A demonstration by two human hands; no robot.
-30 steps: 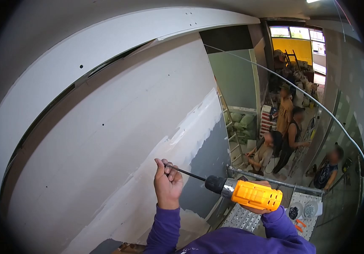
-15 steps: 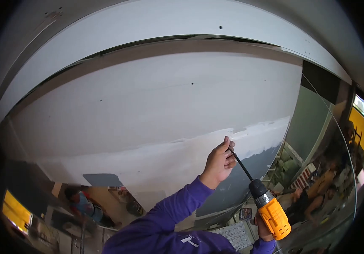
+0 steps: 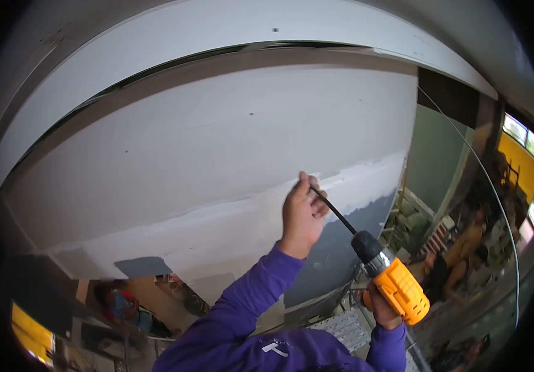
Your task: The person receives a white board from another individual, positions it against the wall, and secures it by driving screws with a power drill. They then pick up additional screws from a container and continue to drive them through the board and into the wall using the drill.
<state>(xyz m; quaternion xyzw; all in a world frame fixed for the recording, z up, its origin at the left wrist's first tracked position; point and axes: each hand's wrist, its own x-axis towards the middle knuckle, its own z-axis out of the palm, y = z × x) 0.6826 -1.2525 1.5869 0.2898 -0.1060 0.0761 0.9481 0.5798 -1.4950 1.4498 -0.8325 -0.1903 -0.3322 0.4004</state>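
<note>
An orange and black cordless drill (image 3: 402, 290) is gripped by my right hand (image 3: 383, 308), which is wrapped round its handle and partly hidden behind the body. From the black chuck a long dark bit (image 3: 337, 214) points up and to the left. My left hand (image 3: 304, 214) is closed round the far end of this bit, thumb and fingers pinching near its tip. Whether a screw sits at the tip I cannot make out. Behind both hands is a wall panel (image 3: 217, 136) with a band of white filler across it.
A white ceiling trim (image 3: 229, 28) curves overhead. A thin cable (image 3: 487, 164) hangs at the right. People sit at the lower right (image 3: 465, 266), and another person (image 3: 127, 310) is at the lower left. Perforated metal planks (image 3: 344, 328) lie below me.
Both hands and the drill have shifted slightly up; the left hand moved left too. My view has turned, with the wall tilting. My hold on drill and bit is the same.
</note>
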